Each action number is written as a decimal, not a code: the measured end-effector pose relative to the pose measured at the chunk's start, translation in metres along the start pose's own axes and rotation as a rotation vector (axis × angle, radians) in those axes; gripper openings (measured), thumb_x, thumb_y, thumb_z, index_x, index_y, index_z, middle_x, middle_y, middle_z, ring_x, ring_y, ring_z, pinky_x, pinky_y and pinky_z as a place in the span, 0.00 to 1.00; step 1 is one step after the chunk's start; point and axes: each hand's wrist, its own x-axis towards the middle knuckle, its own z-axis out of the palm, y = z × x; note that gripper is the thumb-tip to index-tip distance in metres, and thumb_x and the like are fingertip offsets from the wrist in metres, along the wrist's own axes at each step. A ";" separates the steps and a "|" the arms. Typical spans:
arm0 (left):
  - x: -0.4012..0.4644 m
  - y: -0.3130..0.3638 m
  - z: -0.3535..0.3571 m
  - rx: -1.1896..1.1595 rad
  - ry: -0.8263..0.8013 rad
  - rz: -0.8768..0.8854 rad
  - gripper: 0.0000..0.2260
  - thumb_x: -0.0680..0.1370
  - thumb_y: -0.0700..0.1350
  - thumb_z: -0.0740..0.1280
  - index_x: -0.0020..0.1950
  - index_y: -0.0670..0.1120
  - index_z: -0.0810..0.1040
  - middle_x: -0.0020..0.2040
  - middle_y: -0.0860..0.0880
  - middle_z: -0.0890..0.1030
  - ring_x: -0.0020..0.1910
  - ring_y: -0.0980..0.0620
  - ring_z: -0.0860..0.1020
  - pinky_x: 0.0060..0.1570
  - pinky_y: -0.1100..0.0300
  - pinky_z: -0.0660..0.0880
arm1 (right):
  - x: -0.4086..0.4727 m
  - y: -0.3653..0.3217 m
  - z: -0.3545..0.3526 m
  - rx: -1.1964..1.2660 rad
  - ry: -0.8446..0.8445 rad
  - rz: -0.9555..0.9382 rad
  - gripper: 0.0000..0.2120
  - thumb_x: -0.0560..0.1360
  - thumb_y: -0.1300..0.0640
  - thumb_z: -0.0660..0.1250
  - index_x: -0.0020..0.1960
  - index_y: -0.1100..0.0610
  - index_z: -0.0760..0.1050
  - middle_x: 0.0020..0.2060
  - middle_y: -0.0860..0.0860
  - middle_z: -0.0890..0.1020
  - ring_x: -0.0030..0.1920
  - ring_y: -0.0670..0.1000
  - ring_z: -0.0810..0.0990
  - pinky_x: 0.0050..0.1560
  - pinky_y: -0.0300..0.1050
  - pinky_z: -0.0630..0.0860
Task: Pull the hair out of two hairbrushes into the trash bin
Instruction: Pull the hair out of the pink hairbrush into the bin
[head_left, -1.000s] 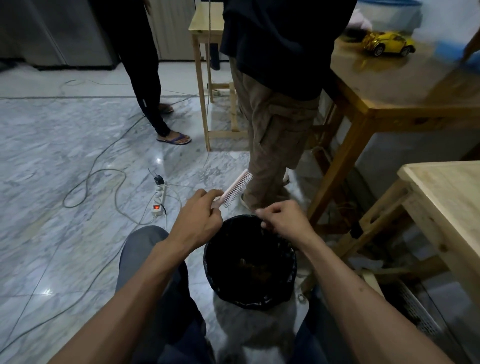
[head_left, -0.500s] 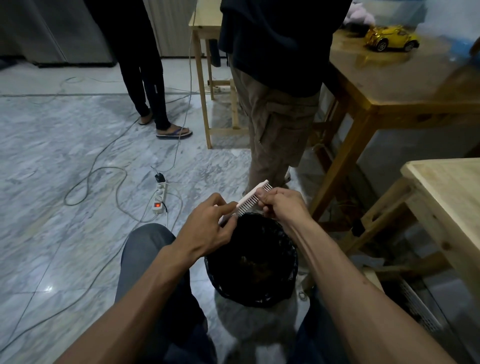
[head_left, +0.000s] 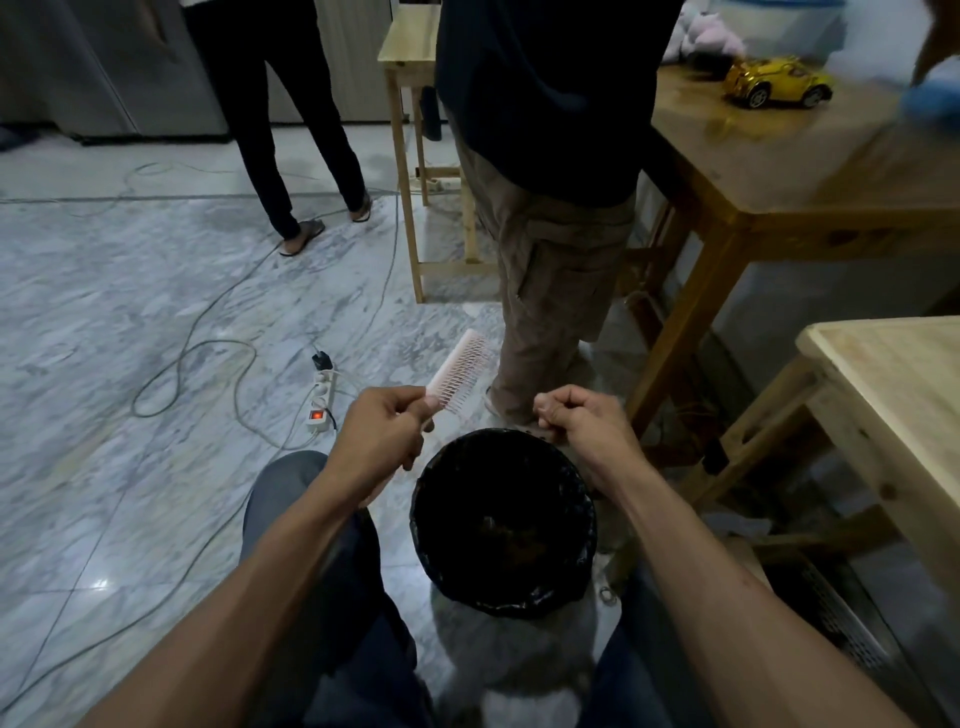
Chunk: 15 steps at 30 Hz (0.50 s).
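Observation:
My left hand (head_left: 382, 441) grips the handle of a pale pink hairbrush (head_left: 464, 371), whose bristled head points up and away to the right. My right hand (head_left: 579, 423) hovers over the far rim of the trash bin, fingers pinched together; whether hair is between them is too small to tell. The round bin with a black liner (head_left: 457, 587) stands on the floor between my knees, with a dark clump at its bottom. A second hairbrush is not in view.
A person in khaki trousers (head_left: 550, 291) stands just beyond the bin. Another person (head_left: 291, 156) stands further left. A power strip (head_left: 322, 400) and cables lie on the marble floor. Wooden tables (head_left: 779, 171) stand to the right, one bearing a yellow toy car (head_left: 779, 83).
My right hand has pulled away from the brush's bristles to the right, above the bin's far rim. The brush head has tilted up and away from the bin.

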 end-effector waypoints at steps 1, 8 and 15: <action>0.001 0.001 -0.003 0.077 0.016 0.027 0.10 0.81 0.43 0.67 0.44 0.43 0.85 0.32 0.42 0.76 0.23 0.49 0.69 0.26 0.56 0.68 | 0.000 0.002 0.001 -0.044 0.000 0.020 0.13 0.77 0.57 0.73 0.34 0.55 0.82 0.28 0.48 0.82 0.33 0.47 0.76 0.40 0.41 0.74; -0.004 0.016 -0.005 0.361 0.022 0.172 0.08 0.82 0.45 0.66 0.50 0.47 0.85 0.34 0.42 0.81 0.23 0.49 0.76 0.29 0.51 0.78 | -0.012 0.008 0.010 -0.301 -0.133 0.172 0.10 0.80 0.62 0.69 0.42 0.60 0.84 0.35 0.55 0.86 0.33 0.49 0.82 0.33 0.38 0.79; -0.003 0.014 -0.007 0.385 -0.001 0.186 0.06 0.81 0.46 0.67 0.49 0.50 0.84 0.36 0.47 0.80 0.26 0.47 0.77 0.30 0.45 0.81 | -0.011 -0.004 0.000 -0.724 -0.051 0.039 0.23 0.73 0.35 0.72 0.35 0.54 0.87 0.30 0.46 0.85 0.37 0.48 0.84 0.41 0.46 0.79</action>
